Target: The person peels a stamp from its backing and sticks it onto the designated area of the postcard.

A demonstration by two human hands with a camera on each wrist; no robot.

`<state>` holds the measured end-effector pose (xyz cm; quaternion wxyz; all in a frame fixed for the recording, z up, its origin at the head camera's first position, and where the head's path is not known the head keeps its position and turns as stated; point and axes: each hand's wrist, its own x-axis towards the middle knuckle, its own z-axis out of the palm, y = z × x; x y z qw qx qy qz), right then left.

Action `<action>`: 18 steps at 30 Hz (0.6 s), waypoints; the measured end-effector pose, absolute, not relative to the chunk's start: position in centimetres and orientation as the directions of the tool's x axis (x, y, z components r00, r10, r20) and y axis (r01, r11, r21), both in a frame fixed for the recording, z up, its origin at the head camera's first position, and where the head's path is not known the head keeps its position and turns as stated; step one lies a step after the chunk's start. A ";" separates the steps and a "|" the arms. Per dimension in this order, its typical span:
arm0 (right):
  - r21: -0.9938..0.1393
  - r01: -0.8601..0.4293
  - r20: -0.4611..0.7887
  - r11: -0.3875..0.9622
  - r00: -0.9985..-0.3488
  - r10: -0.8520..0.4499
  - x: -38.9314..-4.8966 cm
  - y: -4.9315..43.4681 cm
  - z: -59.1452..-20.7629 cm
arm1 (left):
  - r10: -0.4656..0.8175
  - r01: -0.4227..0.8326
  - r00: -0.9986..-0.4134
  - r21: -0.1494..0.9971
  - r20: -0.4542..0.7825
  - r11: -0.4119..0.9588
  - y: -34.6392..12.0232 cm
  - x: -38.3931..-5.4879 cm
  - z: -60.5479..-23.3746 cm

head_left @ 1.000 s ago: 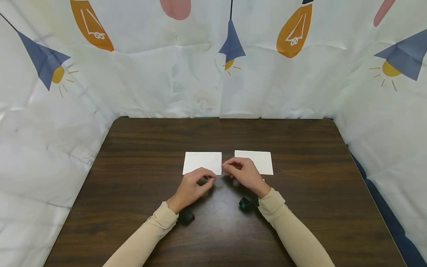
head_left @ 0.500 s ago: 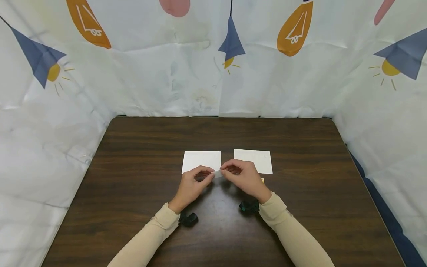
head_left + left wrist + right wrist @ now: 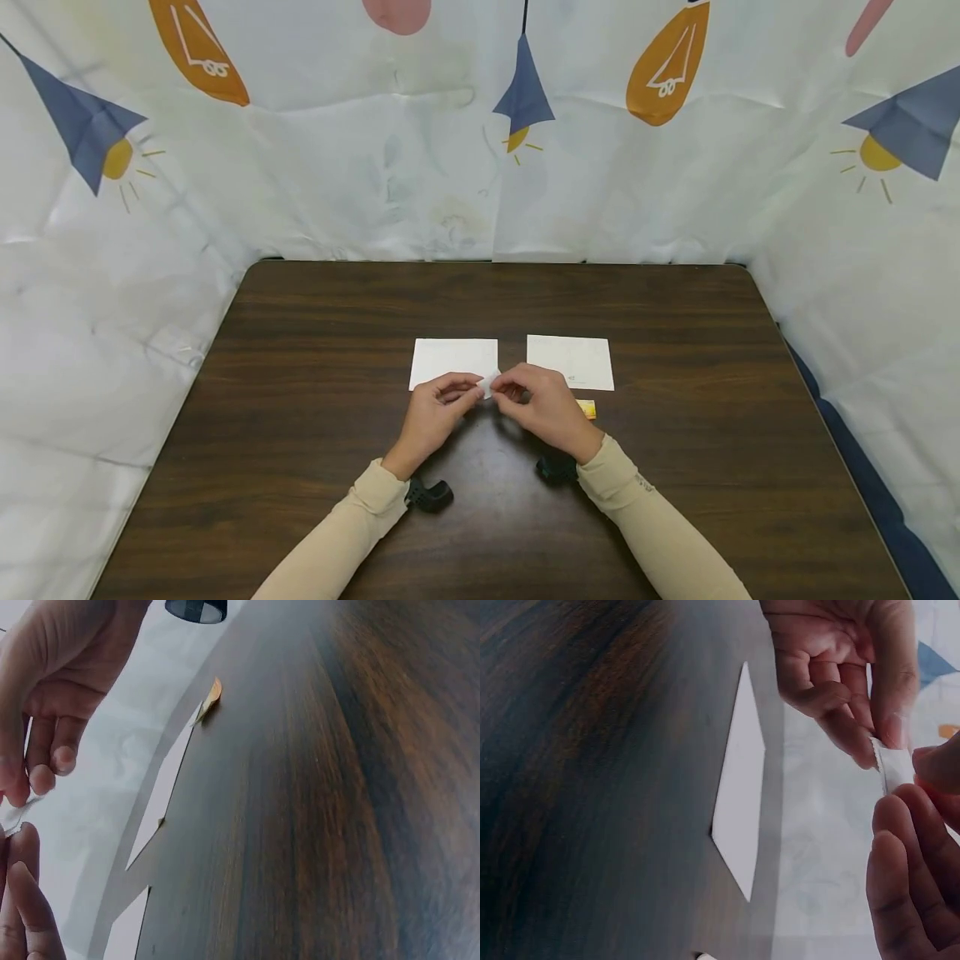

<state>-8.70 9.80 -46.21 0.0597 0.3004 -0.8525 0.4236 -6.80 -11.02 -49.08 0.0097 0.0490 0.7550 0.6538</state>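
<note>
The left hand (image 3: pixel 432 417) and right hand (image 3: pixel 553 410) each pinch a small white strip (image 3: pixel 896 769) up above the brown table (image 3: pixel 360 308), near the left card (image 3: pixel 452 358) and right card (image 3: pixel 581 360), while the right hand partly hides a little yellow thing (image 3: pixel 588 409) and the right card's corner.

In head view I see even, bright light; pale glare sits on wooden tabletop (image 3: pixel 491 521), soft shadows lie under left hand (image 3: pixel 431 417) and right hand (image 3: pixel 551 408). Both wrist views reach me dimmer, hazy, bluish; nearest part of wooden tabletop is blurred.
</note>
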 end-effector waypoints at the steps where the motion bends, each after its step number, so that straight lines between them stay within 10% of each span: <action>1: -0.678 -0.570 0.364 0.465 -0.809 -0.461 -8.7 9.8 -46.3 | 0.085 0.056 -0.995 0.989 0.045 0.134 -11.0 -6.8 -49.1; 18: -0.530 -0.643 0.450 0.553 -0.766 -0.459 -8.3 9.1 -47.2 | 0.053 -0.029 -0.998 0.993 -0.035 0.114 -10.7 -6.8 -49.3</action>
